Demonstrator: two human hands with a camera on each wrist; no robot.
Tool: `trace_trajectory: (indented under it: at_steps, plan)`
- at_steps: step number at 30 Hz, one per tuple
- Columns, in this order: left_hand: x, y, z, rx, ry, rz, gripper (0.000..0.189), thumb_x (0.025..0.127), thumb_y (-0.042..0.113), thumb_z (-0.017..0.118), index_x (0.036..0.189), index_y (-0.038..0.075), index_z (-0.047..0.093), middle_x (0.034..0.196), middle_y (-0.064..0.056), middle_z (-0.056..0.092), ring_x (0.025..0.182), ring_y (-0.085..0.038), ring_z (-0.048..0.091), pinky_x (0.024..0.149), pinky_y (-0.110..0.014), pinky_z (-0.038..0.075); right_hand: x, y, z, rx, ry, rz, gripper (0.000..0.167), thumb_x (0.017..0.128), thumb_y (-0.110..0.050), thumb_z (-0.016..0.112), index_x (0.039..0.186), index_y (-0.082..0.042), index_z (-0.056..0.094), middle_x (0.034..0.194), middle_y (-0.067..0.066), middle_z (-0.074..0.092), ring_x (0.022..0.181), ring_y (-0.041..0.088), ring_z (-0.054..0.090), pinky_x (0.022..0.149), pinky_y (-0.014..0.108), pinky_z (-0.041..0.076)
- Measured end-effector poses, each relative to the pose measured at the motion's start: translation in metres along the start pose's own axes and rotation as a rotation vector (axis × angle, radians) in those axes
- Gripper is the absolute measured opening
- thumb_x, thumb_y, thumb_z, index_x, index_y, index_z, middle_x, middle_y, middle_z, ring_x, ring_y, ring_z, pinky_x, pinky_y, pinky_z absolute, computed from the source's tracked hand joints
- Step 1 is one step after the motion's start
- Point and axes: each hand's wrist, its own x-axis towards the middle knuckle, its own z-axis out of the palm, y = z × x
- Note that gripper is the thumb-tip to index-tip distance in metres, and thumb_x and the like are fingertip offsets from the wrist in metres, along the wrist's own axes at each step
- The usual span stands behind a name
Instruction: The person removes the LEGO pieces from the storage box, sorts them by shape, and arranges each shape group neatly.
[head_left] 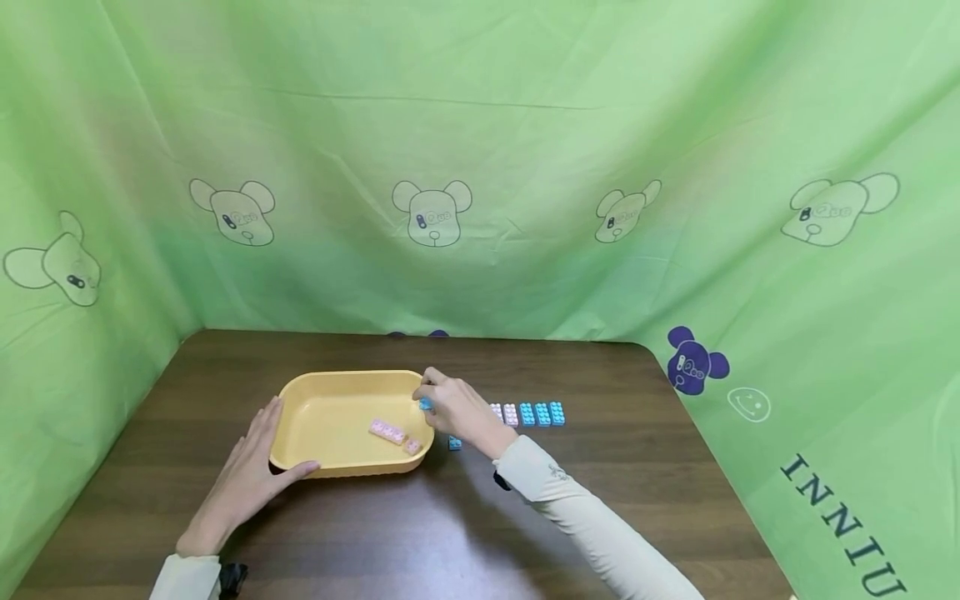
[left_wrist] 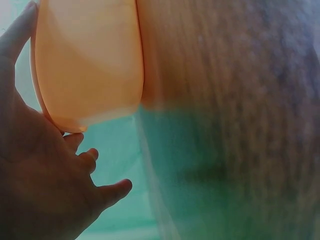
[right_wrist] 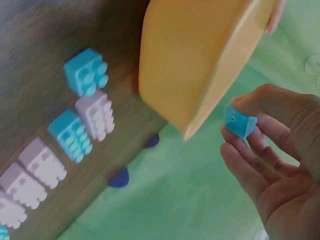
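Note:
A yellow tray [head_left: 330, 465] stands on the table with pink toy bricks [head_left: 387, 431] inside. My left hand [head_left: 243, 479] rests against its left end, fingers spread along the outside and thumb at the near rim. In the left wrist view that hand [left_wrist: 45, 170] touches the tray wall [left_wrist: 90, 60]. Over the tray's right end is my right hand [head_left: 457, 407], pinching a small blue toy brick [right_wrist: 239, 121]. The right wrist view has the brick between thumb and fingertips of the hand [right_wrist: 285, 165], beside the tray rim [right_wrist: 220, 75].
Right of the tray, blue bricks [head_left: 542, 414] and pink bricks [head_left: 511, 414] stand in a row, partly hidden by my right hand. A separate blue brick [head_left: 454, 443] lies nearer me. Green printed cloth [head_left: 480, 283] hangs behind and beside the brown table [head_left: 600, 517].

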Motion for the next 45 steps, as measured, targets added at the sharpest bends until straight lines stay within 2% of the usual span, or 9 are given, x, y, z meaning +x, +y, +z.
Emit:
trace_trajectory:
  at_steps: [6, 13, 22, 27, 36, 41, 45]
  plan:
    - [0.0, 0.001, 0.0, 0.007, 0.005, 0.002, 0.121, 0.091, 0.055, 0.079, 0.171, 0.011, 0.0, 0.176, -0.021, 0.006, 0.159, -0.05, 0.007, 0.116, -0.081, 0.015, -0.014, 0.012, -0.006, 0.042, 0.074, -0.005, 0.019, 0.085, 0.001, 0.087, 0.102, -0.001, 0.078, 0.1, 0.008, 0.068, 0.075, 0.018, 0.07, 0.069, 0.021, 0.059]
    - [0.0, 0.002, 0.001, 0.003, -0.002, 0.007, 0.122, 0.091, 0.055, 0.079, 0.171, 0.009, -0.001, 0.176, -0.021, 0.005, 0.159, -0.05, 0.007, 0.116, -0.081, 0.015, -0.034, 0.027, -0.008, 0.046, 0.094, 0.013, 0.019, 0.084, -0.003, 0.089, 0.1, -0.007, 0.078, 0.099, 0.003, 0.075, 0.09, 0.019, 0.073, 0.079, 0.03, 0.061]
    - [0.0, 0.002, 0.001, 0.005, -0.003, 0.001, 0.121, 0.091, 0.055, 0.079, 0.171, 0.011, -0.001, 0.176, -0.021, 0.005, 0.159, -0.05, 0.007, 0.116, -0.081, 0.015, -0.053, 0.039, -0.001, 0.114, 0.041, 0.096, 0.023, 0.081, 0.004, 0.088, 0.102, 0.0, 0.079, 0.099, 0.008, 0.077, 0.087, 0.022, 0.075, 0.079, 0.031, 0.062]
    - [-0.001, 0.002, 0.0, 0.009, -0.002, -0.003, 0.121, 0.091, 0.055, 0.079, 0.171, 0.01, -0.001, 0.176, -0.021, 0.005, 0.159, -0.049, 0.007, 0.116, -0.081, 0.015, -0.064, 0.044, 0.006, 0.145, -0.021, 0.159, 0.023, 0.082, 0.003, 0.087, 0.102, 0.001, 0.078, 0.099, 0.011, 0.076, 0.086, 0.023, 0.073, 0.077, 0.031, 0.063]
    - [-0.002, 0.002, 0.0, 0.0, 0.0, -0.008, 0.121, 0.091, 0.055, 0.079, 0.171, 0.01, -0.001, 0.176, -0.021, 0.005, 0.159, -0.05, 0.007, 0.117, -0.08, 0.014, -0.078, 0.053, 0.025, 0.104, -0.061, 0.146, 0.02, 0.079, 0.005, 0.087, 0.095, -0.003, 0.077, 0.091, 0.006, 0.075, 0.08, 0.019, 0.069, 0.073, 0.031, 0.06]
    - [-0.001, 0.003, 0.002, -0.017, -0.012, -0.01, 0.121, 0.091, 0.056, 0.079, 0.172, 0.013, -0.001, 0.177, -0.02, 0.005, 0.159, -0.049, 0.007, 0.118, -0.079, 0.014, -0.083, 0.054, 0.03, 0.087, -0.074, 0.196, 0.021, 0.078, 0.003, 0.089, 0.094, -0.006, 0.078, 0.089, 0.004, 0.076, 0.077, 0.016, 0.068, 0.071, 0.031, 0.06]
    - [-0.001, 0.004, 0.001, -0.012, -0.01, -0.016, 0.121, 0.091, 0.056, 0.079, 0.172, 0.014, -0.002, 0.177, -0.02, 0.004, 0.16, -0.049, 0.006, 0.118, -0.079, 0.013, -0.082, 0.053, 0.031, 0.079, -0.071, 0.2, 0.021, 0.079, -0.002, 0.091, 0.095, -0.007, 0.078, 0.09, 0.003, 0.077, 0.077, 0.016, 0.069, 0.07, 0.031, 0.059]
